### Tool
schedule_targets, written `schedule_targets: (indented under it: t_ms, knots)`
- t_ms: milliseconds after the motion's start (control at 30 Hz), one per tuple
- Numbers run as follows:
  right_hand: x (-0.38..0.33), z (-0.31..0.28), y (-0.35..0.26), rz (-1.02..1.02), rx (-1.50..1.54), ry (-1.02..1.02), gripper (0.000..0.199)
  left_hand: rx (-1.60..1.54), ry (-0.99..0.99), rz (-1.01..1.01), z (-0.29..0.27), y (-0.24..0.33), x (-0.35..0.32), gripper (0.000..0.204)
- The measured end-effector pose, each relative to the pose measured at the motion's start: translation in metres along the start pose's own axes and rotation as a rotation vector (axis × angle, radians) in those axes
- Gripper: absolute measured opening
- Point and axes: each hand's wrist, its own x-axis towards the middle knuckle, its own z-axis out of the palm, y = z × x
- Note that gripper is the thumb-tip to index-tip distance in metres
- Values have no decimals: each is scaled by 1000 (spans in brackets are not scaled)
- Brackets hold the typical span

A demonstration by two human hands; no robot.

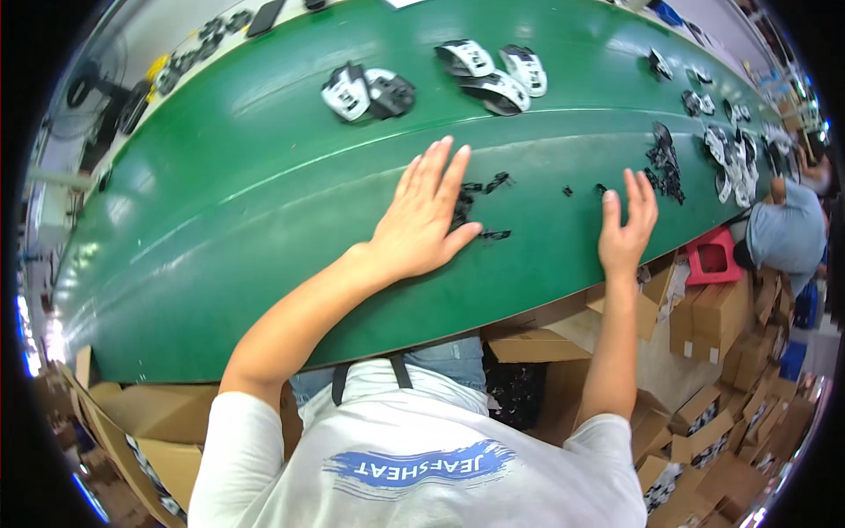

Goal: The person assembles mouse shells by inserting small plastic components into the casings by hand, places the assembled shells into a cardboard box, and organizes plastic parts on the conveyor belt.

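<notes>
Black parts [464, 208] lie just right of the flat-spread left hand [418, 220], 2 pointing rightward, the upper's long axis slanting up; the right hand [626, 233] gapes, neither visibly gripping anything.

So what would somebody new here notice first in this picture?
Probably the broad green worktable curving across the view, with the left hand spread palm down beside a small heap of black parts and the right hand open farther right. Beyond the hands, curved black-and-white shells stand out in groups. At the right edge of the table, a red stool catches the eye near a person in a blue shirt.
</notes>
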Motion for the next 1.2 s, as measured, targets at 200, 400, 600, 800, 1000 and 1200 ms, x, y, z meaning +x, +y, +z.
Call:
schedule_targets:
  t_ms: [200,400,600,800,1000,1200]
  knots:
    - [-21,41,-112,69,-3,-141,61,13,-49,40,23,1,16,94]
    - [-30,25,-82,194,-30,-170,50,31,29,267,27,10,15,72]
    - [-12,-7,-70,20,-262,8,39,4,-4,255,29,3,12,32]
    - [-51,-1,-57,50,-163,-164,35,-36,-19,305,19,0,-8,32]
    - [-67,5,-149,-96,167,-241,38,-92,272,322,4,13,-9,38]
    - [-60,12,-155,-50,56,-173,31,-53,510,-142,-58,-94,18,56]
